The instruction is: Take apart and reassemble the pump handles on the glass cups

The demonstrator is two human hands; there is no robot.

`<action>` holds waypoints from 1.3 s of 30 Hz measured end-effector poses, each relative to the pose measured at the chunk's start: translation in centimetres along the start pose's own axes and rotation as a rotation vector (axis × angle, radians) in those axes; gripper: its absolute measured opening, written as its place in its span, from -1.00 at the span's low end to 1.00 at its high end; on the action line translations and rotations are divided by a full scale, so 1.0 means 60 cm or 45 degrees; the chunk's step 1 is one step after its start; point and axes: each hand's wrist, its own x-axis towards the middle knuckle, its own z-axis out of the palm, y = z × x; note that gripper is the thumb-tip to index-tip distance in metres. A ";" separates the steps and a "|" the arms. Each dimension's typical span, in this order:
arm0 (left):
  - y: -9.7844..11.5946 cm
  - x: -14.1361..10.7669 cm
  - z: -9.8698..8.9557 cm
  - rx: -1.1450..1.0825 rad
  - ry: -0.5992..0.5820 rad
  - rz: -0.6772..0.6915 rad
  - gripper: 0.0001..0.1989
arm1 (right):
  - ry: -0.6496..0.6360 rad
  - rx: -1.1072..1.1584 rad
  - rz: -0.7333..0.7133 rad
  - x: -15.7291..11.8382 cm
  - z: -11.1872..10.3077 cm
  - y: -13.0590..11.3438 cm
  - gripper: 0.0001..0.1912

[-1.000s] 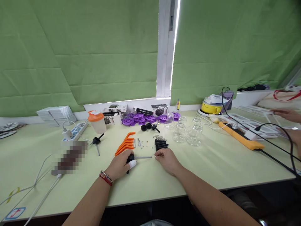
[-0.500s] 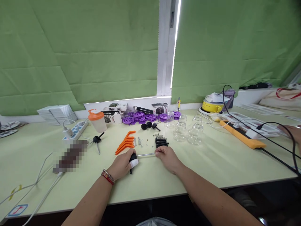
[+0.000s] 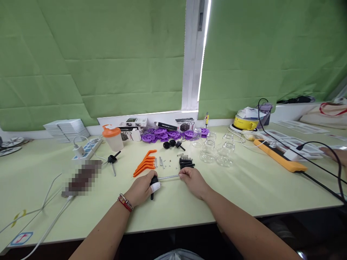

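Observation:
My left hand point(image 3: 141, 187), white tape on its thumb, is closed around a black plastic part point(image 3: 154, 180) whose short black arm points toward me. A thin metal rod point(image 3: 168, 177) runs from this part to the right. The thumb and fingers of my right hand point(image 3: 195, 183) pinch the rod's far end, hiding its tip. Just beyond the right hand lie black tubes point(image 3: 186, 164) and springs point(image 3: 184, 156). Orange handles point(image 3: 145, 165) and loose screws point(image 3: 161, 161) rest beyond the left hand. A similar black part with a rod point(image 3: 112, 160) sits to the left.
Purple wheels point(image 3: 159, 135), cardboard boxes point(image 3: 131, 135) and black caps point(image 3: 169, 144) line the back. Clear cups point(image 3: 225, 154) stand to the right, near an orange power strip point(image 3: 282, 157). A shaker bottle point(image 3: 112, 139) stands left. Another person's hand point(image 3: 337, 154) shows at far right.
The view has shifted very slightly. Both hands keep the same hold on the black part and its rod, with hardly any visible movement.

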 end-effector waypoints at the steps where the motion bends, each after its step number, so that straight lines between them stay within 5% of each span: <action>1: 0.000 0.000 0.000 -0.001 -0.001 0.002 -0.70 | -0.009 -0.011 -0.001 0.000 0.000 -0.001 -0.80; 13: 0.001 0.001 0.004 0.035 -0.020 0.024 -0.71 | -0.045 -0.195 -0.043 -0.003 0.001 -0.013 -0.59; 31: 0.009 -0.001 0.006 0.053 -0.003 0.035 -0.71 | -0.060 -0.005 0.077 0.001 0.004 -0.008 -0.47; 39: 0.002 0.003 0.007 0.065 0.032 0.008 -0.69 | -0.121 0.163 0.100 0.004 0.003 -0.006 -0.68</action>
